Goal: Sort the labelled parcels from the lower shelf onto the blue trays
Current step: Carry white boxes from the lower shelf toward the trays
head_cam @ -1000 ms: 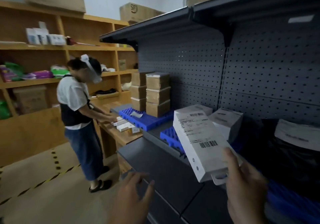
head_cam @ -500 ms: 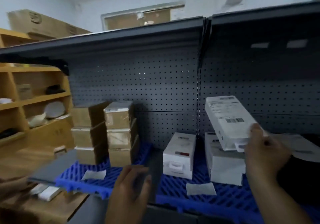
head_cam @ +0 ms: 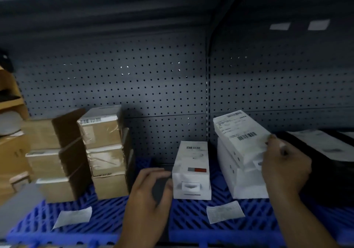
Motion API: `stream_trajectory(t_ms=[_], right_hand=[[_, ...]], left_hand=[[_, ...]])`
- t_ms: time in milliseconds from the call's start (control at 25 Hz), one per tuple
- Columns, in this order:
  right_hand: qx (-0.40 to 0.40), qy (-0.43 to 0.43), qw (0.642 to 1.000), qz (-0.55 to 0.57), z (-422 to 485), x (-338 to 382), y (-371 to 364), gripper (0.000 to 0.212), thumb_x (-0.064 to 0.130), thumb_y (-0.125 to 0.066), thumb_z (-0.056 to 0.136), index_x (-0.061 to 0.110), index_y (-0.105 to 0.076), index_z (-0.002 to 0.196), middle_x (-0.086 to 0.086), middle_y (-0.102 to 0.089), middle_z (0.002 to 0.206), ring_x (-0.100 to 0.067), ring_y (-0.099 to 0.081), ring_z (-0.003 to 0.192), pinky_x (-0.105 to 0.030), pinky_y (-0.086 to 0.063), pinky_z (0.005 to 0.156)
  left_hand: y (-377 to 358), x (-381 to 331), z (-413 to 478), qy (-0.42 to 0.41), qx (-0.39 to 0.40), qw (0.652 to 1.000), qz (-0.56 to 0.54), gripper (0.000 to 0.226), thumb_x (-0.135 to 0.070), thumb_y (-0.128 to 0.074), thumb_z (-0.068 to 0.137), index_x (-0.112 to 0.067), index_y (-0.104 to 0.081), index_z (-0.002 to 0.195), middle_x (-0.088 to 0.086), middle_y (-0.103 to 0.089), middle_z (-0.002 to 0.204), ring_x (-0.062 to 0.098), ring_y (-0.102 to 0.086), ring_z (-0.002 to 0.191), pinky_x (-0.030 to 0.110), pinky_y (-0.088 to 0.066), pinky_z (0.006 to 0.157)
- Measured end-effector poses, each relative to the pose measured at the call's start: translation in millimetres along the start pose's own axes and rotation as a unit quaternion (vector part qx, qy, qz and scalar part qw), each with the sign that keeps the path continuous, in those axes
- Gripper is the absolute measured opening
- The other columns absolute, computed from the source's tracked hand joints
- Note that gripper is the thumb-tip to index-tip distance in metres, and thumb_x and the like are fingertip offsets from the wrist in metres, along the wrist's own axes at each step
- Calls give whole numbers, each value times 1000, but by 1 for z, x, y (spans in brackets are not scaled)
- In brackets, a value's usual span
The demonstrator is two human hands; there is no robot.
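On the right blue tray (head_cam: 254, 226), the right hand (head_cam: 285, 168) grips the near end of a long white parcel (head_cam: 241, 138), fingers closed around it. That parcel is tilted and its near end rests on top of another white box (head_cam: 247, 182) that sits on the tray. The hand hides the parcel's near end, and the wrist covers part of the tray. A big label with a barcode lies on top of the parcel, but the words are too blurry to read.

Beside it stands a smaller white box (head_cam: 192, 171) with a barcode, a grey and red mark, and a little cut-out tab on its front. The left hand (head_cam: 151, 192) hovers just left of this box with its fingers apart and curled, holding nothing; I cannot tell if a fingertip touches the box.

On the left blue tray (head_cam: 46, 226) stand two stacks of brown cardboard boxes (head_cam: 103, 152), shiny with tape. Both trays are plastic with slotted grids, and each has a loose paper slip (head_cam: 225, 212) near its front. Something black (head_cam: 333, 167) with a white label sits at the far right, cut off. Behind everything is a dark metal wall full of small holes (head_cam: 153, 79).
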State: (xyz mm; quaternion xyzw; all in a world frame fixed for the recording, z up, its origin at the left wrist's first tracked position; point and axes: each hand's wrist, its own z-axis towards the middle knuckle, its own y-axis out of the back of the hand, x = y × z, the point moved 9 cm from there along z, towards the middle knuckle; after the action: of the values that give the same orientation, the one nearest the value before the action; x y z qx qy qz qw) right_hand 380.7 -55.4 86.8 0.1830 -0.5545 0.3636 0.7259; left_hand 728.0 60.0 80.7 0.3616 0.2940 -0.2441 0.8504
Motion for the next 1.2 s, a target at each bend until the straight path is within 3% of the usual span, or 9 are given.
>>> stream_trajectory(t_ms=[160, 280, 360, 480, 600, 760, 1200], right_hand=[[-22, 19, 997, -66, -4, 13, 2, 45, 42, -55, 93, 12, -64, 61, -8, -63, 57, -31, -61, 60, -35, -48, 59], [-48, 42, 984, -164, -1, 19, 1, 49, 46, -49, 94, 11, -66, 64, -6, -62, 64, -34, -59, 71, -49, -50, 87], [-48, 12, 974, -219, 6, 7, 3, 50, 46, -43, 91, 10, -72, 72, -17, -68, 77, -38, -61, 80, -54, -47, 95], [-38, -22, 986, -160, 5, -9, -1, 45, 44, -50, 92, 10, -78, 96, -20, -73, 93, -38, -66, 85, -46, -53, 84], [-12, -40, 996, -76, 5, -14, -5, 35, 41, -55, 94, 12, -72, 83, -15, -70, 88, -28, -64, 76, -37, -49, 71], [-6, -41, 998, -50, 7, -18, -4, 36, 39, -58, 94, 12, -68, 73, -9, -69, 78, -19, -63, 69, -27, -42, 55], [32, -43, 997, -52, 3, -8, -5, 28, 40, -59, 96, 26, -63, 73, 2, -65, 83, -12, -61, 75, -26, -41, 57]], left_hand=[[-9, -10, 16, -27, 22, 999, 6, 9, -42, -64, 92, -43, -68, 100, -32, -51, 118, -20, -47, 115, -7, -32, 83], [-4, -10, 29, -38, 16, 999, 9, 8, -41, -65, 91, -46, -66, 97, -32, -51, 117, -24, -45, 114, -8, -31, 84], [-9, -5, 33, -30, 22, 999, -5, 8, -40, -67, 92, -45, -66, 97, -30, -51, 118, -21, -46, 114, -8, -31, 85], [-16, 3, 37, -23, 35, 999, -15, 8, -40, -67, 94, -43, -67, 101, -29, -50, 121, -13, -51, 114, -7, -32, 85], [-26, 6, 41, -32, 46, 998, -26, 9, -39, -66, 95, -40, -68, 104, -27, -51, 120, -14, -50, 113, -6, -31, 85], [-29, 5, 46, -43, 39, 998, -30, 11, -42, -64, 94, -40, -68, 105, -30, -50, 119, -18, -47, 115, -6, -31, 84], [-45, 12, 29, -48, 69, 996, -23, 28, -59, -54, 92, -49, -54, 118, -35, -43, 123, -11, -48, 117, 6, -36, 91]])
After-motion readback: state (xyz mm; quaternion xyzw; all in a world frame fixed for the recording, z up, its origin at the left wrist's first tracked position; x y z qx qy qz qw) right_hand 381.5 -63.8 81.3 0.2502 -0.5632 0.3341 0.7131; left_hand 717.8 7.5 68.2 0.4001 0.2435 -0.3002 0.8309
